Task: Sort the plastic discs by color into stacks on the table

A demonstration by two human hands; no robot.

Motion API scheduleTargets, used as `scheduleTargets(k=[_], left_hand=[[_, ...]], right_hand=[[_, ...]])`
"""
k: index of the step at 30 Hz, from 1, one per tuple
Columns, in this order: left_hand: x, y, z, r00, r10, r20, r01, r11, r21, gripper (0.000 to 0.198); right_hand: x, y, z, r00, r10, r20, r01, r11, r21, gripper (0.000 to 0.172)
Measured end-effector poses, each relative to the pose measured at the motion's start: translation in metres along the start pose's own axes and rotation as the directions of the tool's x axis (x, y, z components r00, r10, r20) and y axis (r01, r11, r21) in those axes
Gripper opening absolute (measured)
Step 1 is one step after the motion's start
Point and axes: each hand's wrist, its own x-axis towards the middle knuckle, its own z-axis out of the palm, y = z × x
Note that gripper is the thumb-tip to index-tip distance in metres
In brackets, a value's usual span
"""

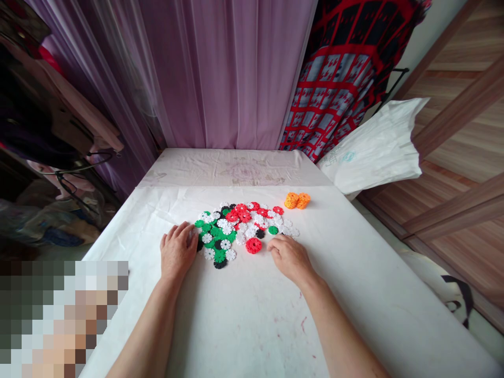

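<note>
Left hand (178, 250): open, not gripping anything, fingertips just resting on the pile's 9 o'clock edge.
Right hand (289, 257): relaxed too, nothing held, just beside a red disc (253, 245).
Pile (232, 231): plastic discs on a white sheet (236, 325), between both hands, so handy for either.
Orange stacks (297, 200): neat, kept apart at the pile's 2 o'clock.

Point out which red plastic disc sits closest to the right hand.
The red toothed disc beside the right hand: it lies at the pile's near edge, while the other red discs cluster farther back.

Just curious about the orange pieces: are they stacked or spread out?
Stacked: the orange discs stand in two short piles, apart from the loose coloured discs.
</note>
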Motion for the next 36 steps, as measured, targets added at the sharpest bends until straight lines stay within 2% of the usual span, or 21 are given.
scheduleTargets(k=[4,10,17,20,23,28,30,32,34,36], left_hand=[[0.000,0.000,0.000,1.000,-0.005,0.004,0.005,1.000,-0.001,0.040],[0.000,0.001,0.000,1.000,-0.006,0.001,0.006,1.000,0.001,0.039],[0.001,0.001,0.000,1.000,-0.010,0.015,0.010,1.000,0.002,0.040],[0.001,0.001,0.000,1.000,-0.013,0.021,0.013,1.000,0.001,0.040],[0.001,0.000,-0.001,1.000,-0.011,0.008,0.011,1.000,0.000,0.040],[0.001,-0.001,0.000,1.000,-0.006,-0.003,0.006,1.000,0.002,0.039],[0.001,-0.002,0.001,1.000,-0.003,-0.006,0.003,1.000,0.001,0.040],[0.001,-0.003,0.002,1.000,0.000,-0.008,0.000,1.000,0.002,0.040],[0.001,-0.004,0.003,1.000,0.001,-0.009,-0.001,1.000,0.002,0.040],[0.001,-0.004,0.003,1.000,0.004,-0.011,-0.004,1.000,-0.002,0.040]], right_hand=[[0.002,-0.010,-0.003,0.997,-0.042,0.062,0.045,0.998,-0.049,0.029],[0.004,-0.019,-0.005,0.994,-0.038,0.107,0.042,0.998,-0.041,0.030],[0.006,-0.011,-0.006,0.997,0.013,0.075,-0.010,0.999,-0.031,0.029],[0.022,0.003,-0.014,0.995,0.098,-0.021,-0.099,0.994,-0.036,0.029],[0.051,0.016,-0.025,0.979,0.183,-0.086,-0.190,0.978,-0.081,0.033],[0.095,0.027,-0.032,0.942,0.332,0.040,-0.311,0.915,-0.256,0.036],[0.100,0.030,-0.027,0.949,0.305,0.081,-0.273,0.922,-0.273,0.039],[0.098,0.034,-0.020,0.971,0.223,0.091,-0.194,0.948,-0.253,0.041],[0.090,0.037,-0.014,0.985,0.154,0.077,-0.132,0.965,-0.228,0.044],[0.078,0.038,-0.012,0.989,0.137,0.062,-0.120,0.967,-0.224,0.046]])
